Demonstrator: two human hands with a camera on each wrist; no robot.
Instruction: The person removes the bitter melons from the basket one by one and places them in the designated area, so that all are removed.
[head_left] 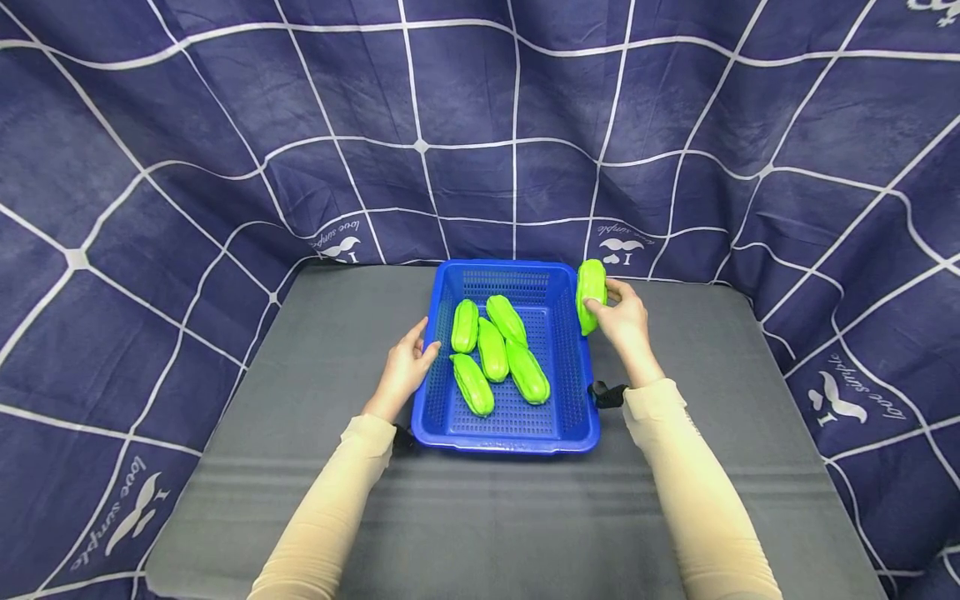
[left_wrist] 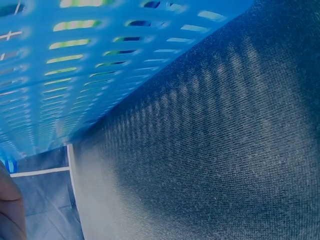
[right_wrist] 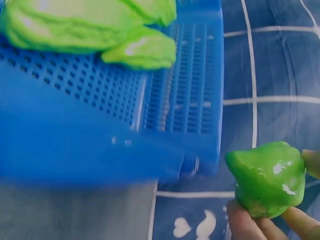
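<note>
A blue plastic basket (head_left: 504,448) with perforated walls stands on the grey table and holds several long, glossy, bright green vegetables (head_left: 493,350). My left hand (head_left: 403,367) holds the basket's left rim, thumb over the edge and fingers along the outside. Only a bit of that hand (left_wrist: 11,207) appears in the left wrist view, beside the perforated wall (left_wrist: 60,85). Just outside the right rim, near the back corner, my right hand (head_left: 622,317) grips another green vegetable (head_left: 591,292) upright between thumb and fingers. Its ridged, pointed end (right_wrist: 267,180) faces the right wrist camera.
A dark blue curtain (head_left: 465,100) with white grid lines encloses the back and both sides. The grey tabletop (head_left: 300,392) extends around the basket. A black strap (head_left: 609,395) shows by my right wrist, against the basket's right side.
</note>
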